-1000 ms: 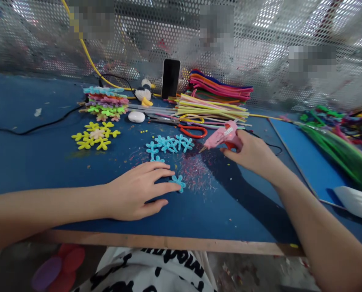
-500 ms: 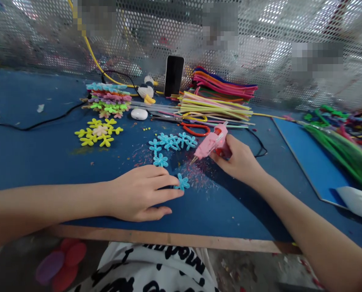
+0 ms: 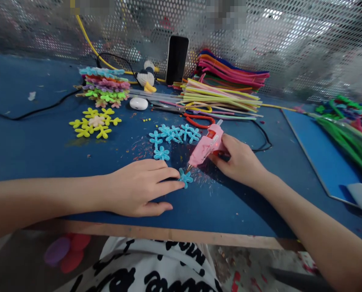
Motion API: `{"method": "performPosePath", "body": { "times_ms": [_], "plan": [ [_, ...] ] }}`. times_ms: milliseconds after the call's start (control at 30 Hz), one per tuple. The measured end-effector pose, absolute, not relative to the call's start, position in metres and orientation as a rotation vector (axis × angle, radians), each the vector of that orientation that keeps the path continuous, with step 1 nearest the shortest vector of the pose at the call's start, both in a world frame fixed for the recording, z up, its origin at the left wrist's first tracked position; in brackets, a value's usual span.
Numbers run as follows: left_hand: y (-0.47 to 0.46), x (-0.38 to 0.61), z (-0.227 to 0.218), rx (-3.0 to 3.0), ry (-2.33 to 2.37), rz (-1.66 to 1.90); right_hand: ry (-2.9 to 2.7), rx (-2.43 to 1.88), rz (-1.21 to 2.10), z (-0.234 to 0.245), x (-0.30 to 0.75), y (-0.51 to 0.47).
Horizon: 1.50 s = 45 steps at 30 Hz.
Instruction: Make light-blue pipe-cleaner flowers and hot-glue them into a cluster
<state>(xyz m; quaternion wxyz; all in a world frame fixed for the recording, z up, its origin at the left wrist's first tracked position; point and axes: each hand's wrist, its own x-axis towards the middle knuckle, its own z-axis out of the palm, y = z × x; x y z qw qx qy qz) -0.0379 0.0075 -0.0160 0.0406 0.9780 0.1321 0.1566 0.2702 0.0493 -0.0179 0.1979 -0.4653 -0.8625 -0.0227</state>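
My left hand lies on the blue table with its fingers stretched out, the fingertips pressing the edge of a small light-blue pipe-cleaner flower. My right hand grips a pink glue gun tilted down to the left, its nozzle tip right above that flower. More light-blue flowers lie in a loose row just beyond.
Yellow flowers and a stack of mixed-colour flowers lie at the back left. Behind are a white earbud case, orange-handled scissors, pipe-cleaner bundles, an upright phone and a mesh wall. Green stems lie right.
My right hand has brought the glue gun down and to the left, from above the table to the flower under my left fingertips. My left hand has stayed on the flower.
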Motion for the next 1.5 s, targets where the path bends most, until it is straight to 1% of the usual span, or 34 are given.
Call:
{"method": "performPosePath", "body": {
  "times_ms": [700, 1500],
  "plan": [
    [0.0084, -0.0396, -0.0160, 2.990, 0.410, 0.433, -2.415, -1.337, -0.041, -0.0174, 0.2678, 0.0479],
    [0.0076, -0.0392, -0.0148, 2.981, 0.421, 0.431, -2.459, -1.262, -0.041, -0.0160, 0.2691, 0.0491]
  ]
}}
